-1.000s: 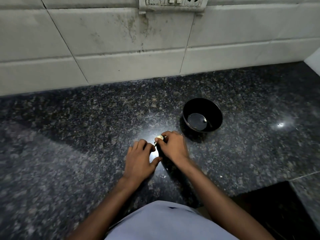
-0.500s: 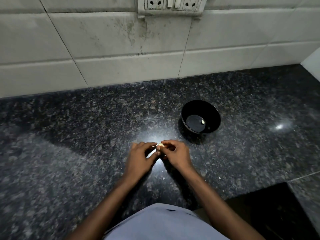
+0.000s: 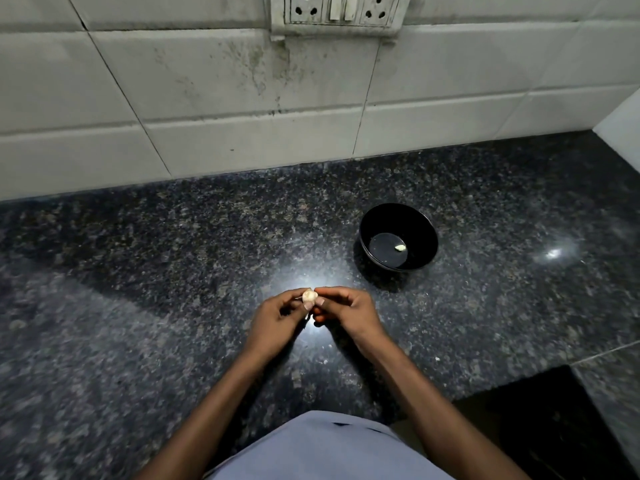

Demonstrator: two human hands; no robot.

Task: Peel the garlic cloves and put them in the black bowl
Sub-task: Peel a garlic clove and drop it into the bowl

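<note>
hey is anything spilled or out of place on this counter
Nothing spilled. The black bowl sits upright holding one peeled clove. Only oddity: dark grimy streaks on the wall tiles below the socket panel.

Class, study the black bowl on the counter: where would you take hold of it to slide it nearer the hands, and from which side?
Grip the bowl by its near-left rim, thumb outside and fingers just inside, coming from above on the hands' side. Its mouth is open and upright, that rim is unobstructed, and the clove lies at the bottom, away from the rim.

wear: pale lavender-grey garment | forearms: bare, no sleeves | wrists: bare
</note>
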